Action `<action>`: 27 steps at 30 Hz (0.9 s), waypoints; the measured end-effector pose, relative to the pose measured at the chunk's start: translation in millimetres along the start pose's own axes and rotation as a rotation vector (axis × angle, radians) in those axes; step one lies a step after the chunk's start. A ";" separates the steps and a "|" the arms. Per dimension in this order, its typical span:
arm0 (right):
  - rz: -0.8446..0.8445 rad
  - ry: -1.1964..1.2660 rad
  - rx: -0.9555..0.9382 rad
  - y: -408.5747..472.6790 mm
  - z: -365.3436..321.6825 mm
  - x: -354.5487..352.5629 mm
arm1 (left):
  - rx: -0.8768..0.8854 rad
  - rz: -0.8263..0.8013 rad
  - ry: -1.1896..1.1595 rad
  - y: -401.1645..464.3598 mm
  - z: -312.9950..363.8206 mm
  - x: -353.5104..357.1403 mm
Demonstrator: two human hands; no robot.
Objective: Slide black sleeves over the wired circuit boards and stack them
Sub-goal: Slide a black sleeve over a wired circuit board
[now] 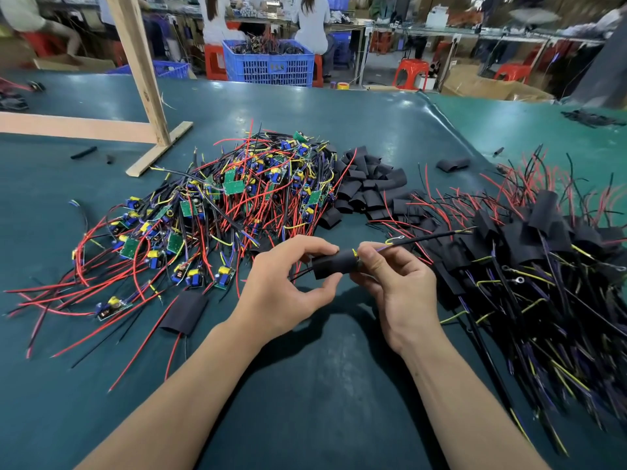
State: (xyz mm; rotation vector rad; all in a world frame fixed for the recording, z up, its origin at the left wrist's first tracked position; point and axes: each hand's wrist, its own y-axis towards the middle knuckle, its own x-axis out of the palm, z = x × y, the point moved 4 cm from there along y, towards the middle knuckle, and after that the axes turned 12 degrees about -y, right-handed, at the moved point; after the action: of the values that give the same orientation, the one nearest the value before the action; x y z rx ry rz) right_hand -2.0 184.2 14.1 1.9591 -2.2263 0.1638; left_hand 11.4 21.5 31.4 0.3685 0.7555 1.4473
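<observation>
Both hands are up over the green bench [339, 385] and I see one black sleeve [334, 263] held between them, just above the surface. My left hand [288, 293] has its grip pinching the sleeve's left end, thumb below, fingers curled on top. My right hand [395, 283] pinches the sleeve's right end, where yellow and purple wires [407, 241] stick out. The pile of bare circuit boards [217, 205] with red and black leads lies to the left, loose empty sleeves [369, 184] sit behind, and the sleeved stack [529, 266] spreads out on the right. One sleeved board [185, 312] lies alone near my left forearm.
</observation>
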 end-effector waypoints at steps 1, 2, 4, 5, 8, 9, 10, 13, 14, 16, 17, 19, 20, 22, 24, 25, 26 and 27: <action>0.004 -0.005 0.001 -1.1 0.4 1.1 | 0.002 0.011 -0.001 -0.4 0.0 0.5; 0.011 -0.018 0.000 -2.3 0.6 1.7 | 0.008 0.019 0.005 -0.5 0.0 0.7; 0.031 -0.054 -0.008 -3.9 -0.5 2.5 | 0.025 0.036 0.017 -0.6 -0.2 0.8; 0.032 -0.061 -0.005 -4.3 -1.2 2.9 | 0.034 0.047 0.018 -0.7 0.1 0.7; -0.003 -0.037 0.029 -5.4 -2.4 5.3 | 0.072 0.085 0.009 0.1 1.9 0.1; -0.017 -0.037 0.035 -6.2 -2.6 6.0 | 0.086 0.093 0.010 0.5 2.6 -0.3; -0.032 -0.046 0.033 -7.3 -2.8 7.3 | 0.096 0.100 0.013 0.9 3.4 -0.9; -0.076 -0.110 0.015 -11.5 -2.8 12.2 | 0.097 0.120 0.013 1.9 3.5 -3.9; -0.081 -0.145 0.007 -12.0 -2.8 12.9 | 0.089 0.122 0.011 1.9 3.0 -4.5; -0.077 -0.190 -0.009 -11.9 -3.0 12.4 | 0.063 0.111 0.004 1.5 1.9 -4.7; -0.066 -0.183 -0.004 -11.1 -2.9 11.0 | 0.054 0.101 0.000 1.5 1.8 -4.5; -0.047 -0.120 0.037 -9.4 -2.5 7.9 | 0.054 0.080 -0.011 1.5 3.0 -2.7; -0.054 -0.086 0.063 -8.9 -2.1 7.1 | 0.060 0.072 -0.014 1.5 3.8 -1.4; -0.094 -0.025 0.116 -9.2 -1.1 7.7 | 0.066 0.061 -0.013 1.7 4.5 -0.1; -0.130 0.005 0.137 -10.3 -2.1 9.6 | 0.065 0.060 -0.014 1.9 4.2 -0.6; -0.132 -0.005 0.130 -10.5 -2.6 9.8 | 0.064 0.059 -0.017 1.7 4.1 -0.9; -0.129 -0.027 0.118 -10.8 -2.9 9.9 | 0.064 0.058 -0.019 1.3 4.3 -0.8; -0.130 -0.056 0.106 -11.8 -2.9 10.4 | 0.064 0.057 -0.020 0.9 4.4 -0.8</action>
State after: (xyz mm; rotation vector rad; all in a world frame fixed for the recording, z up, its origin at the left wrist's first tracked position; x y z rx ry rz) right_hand 8.6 173.1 18.7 2.1818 -2.1558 0.2170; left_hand 13.7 21.8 35.4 0.4560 0.7816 1.4730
